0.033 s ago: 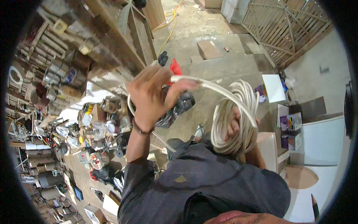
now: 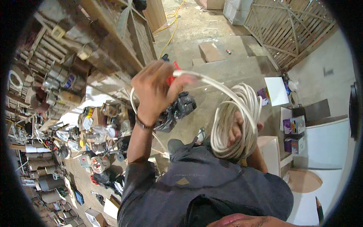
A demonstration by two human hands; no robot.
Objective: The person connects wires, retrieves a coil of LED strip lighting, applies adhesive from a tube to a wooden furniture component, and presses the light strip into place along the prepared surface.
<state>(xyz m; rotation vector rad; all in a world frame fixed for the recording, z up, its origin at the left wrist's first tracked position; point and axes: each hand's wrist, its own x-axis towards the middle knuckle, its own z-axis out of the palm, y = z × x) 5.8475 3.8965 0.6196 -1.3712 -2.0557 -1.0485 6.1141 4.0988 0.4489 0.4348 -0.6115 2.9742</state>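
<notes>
My left hand (image 2: pixel 155 87) is raised ahead of me, with its thumb and fingers closed round a strand of white cable (image 2: pixel 225 90). From there the strand arcs over to a thick coil of the same cable (image 2: pixel 223 142) on the right. The other end loops behind my left wrist and hangs toward my lap. My right hand (image 2: pixel 236 128) reaches through the coil, fingers curled round its turns; part of that hand is hidden by the cable. A black plastic bag (image 2: pixel 185 106) lies beyond my left hand, with something red (image 2: pixel 176 68) behind the fingers.
To the left stands a workbench crowded with bottles, tins (image 2: pixel 56 72) and tools. A cardboard piece (image 2: pixel 212 52) lies on the floor ahead, near a yellow cord (image 2: pixel 174 22). White panels (image 2: pixel 321 142) and small boxes (image 2: pixel 295 125) stand on the right. A slatted wooden gate (image 2: pixel 293 30) is at far right.
The coil in my right hand has shifted slightly left and down. My left hand has risen a little, still gripping the strand.
</notes>
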